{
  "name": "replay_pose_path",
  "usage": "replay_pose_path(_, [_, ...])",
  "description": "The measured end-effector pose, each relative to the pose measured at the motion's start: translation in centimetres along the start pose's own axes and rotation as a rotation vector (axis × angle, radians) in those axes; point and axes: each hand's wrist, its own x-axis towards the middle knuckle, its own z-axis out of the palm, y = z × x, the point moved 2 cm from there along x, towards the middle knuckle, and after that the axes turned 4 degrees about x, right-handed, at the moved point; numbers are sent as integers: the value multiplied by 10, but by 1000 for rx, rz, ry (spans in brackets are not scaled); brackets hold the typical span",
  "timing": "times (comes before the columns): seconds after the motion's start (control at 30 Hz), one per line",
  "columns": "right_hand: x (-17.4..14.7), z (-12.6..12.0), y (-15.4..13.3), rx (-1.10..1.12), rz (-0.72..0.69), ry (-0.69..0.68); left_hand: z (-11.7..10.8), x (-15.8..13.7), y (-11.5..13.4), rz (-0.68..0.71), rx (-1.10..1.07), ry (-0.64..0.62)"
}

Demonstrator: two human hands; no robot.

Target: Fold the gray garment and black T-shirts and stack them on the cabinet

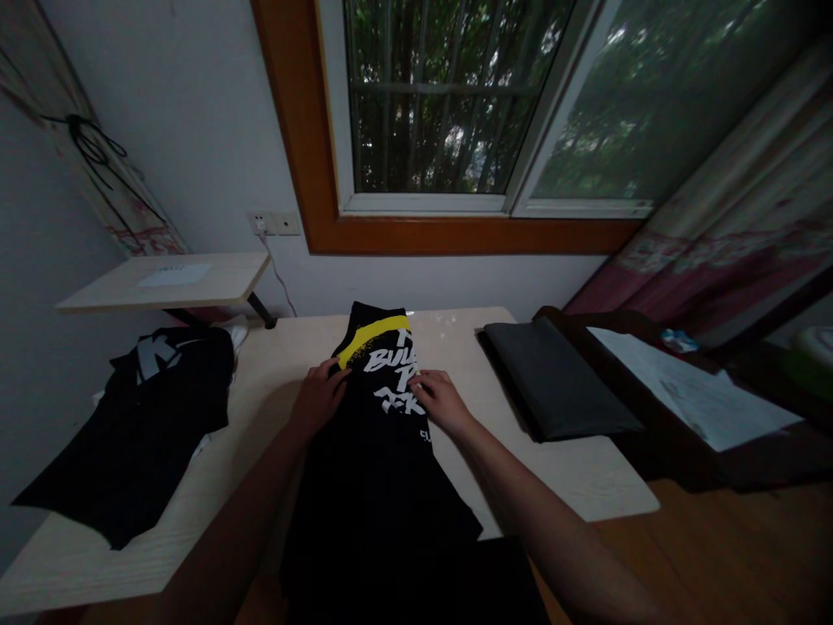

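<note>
Pressing down on a black shirt (383,434), we have both hands on the cloth at the middle of the pale wooden counter (586,473). Our left hand (321,392) lies flat and open on the shirt's left edge, fingertips just beside a yellow stripe (370,337). Our right hand (441,400) rests open on the right edge, fingers spread over the white lettering (390,373) printed there; neither hand grips anything. The shirt is folded into a long narrow strip that runs from near the counter's far side toward us and hangs over the near edge.

On the left of the counter lies a second black garment (136,425) with a white mark, well apart from our hands. On the right sits a dark grey folded cloth (560,382), near the right hand but not touching it. Beyond it, white paper (696,395) lies on a dark surface. A window (455,104) fills the wall ahead.
</note>
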Motion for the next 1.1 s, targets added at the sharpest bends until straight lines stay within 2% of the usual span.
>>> replay_pose_path(0.1, [-16, -1, -4, 18, 11, 1, 1, -6, 5, 33, 20, -10])
replay_pose_path(0.23, [-16, -1, -6, 11, 29, 21, 4, -5, 6, 72, 17, -51])
replay_pose_path(0.5, [4, -1, 3, -46, 85, 93, 12, 15, 2, 114, 38, -40])
replay_pose_path(0.83, [46, -1, 26, -90, 138, 82, 22, 52, -1, 133, 1, -21])
replay_pose_path(0.97, [49, -3, 28, -70, 106, 65, 18, 48, 7, 102, 20, 33])
replay_pose_path(1.1, [33, -9, 28, -30, 43, 70, 8, 33, 23, 43, 72, 80])
